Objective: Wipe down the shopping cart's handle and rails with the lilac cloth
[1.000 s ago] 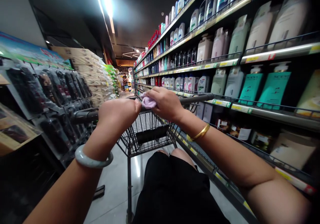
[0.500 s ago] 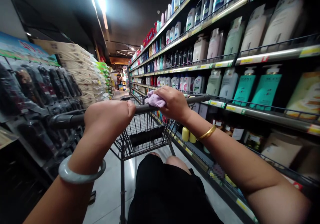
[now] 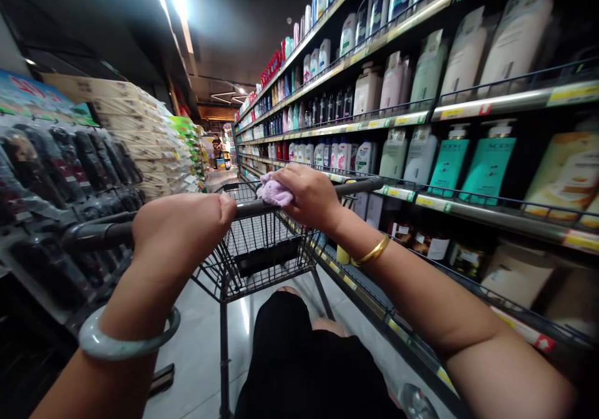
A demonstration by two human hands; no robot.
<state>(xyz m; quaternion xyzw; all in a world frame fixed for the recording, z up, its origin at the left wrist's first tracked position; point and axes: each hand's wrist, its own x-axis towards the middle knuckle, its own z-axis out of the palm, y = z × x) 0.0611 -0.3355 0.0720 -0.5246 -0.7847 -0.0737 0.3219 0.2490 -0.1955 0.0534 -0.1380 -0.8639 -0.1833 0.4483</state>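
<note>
Left hand point(image 3: 183, 222) clamps the dark-grey tubular cart handle point(image 3: 251, 208); right hand point(image 3: 309, 195), fingers clamped on crumpled lilac fabric cloth point(image 3: 274, 191), presses it at 2–3 o'clock from the left. Gap between hands wider than one second ago; cloth apparently working along the handle.

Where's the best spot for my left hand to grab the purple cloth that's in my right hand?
Probably the bunched end of the purple cloth, pinched from the left and slightly above. That end pokes out of the right hand toward the left hand, while the handle runs beneath and the right hand covers the rest.
</note>
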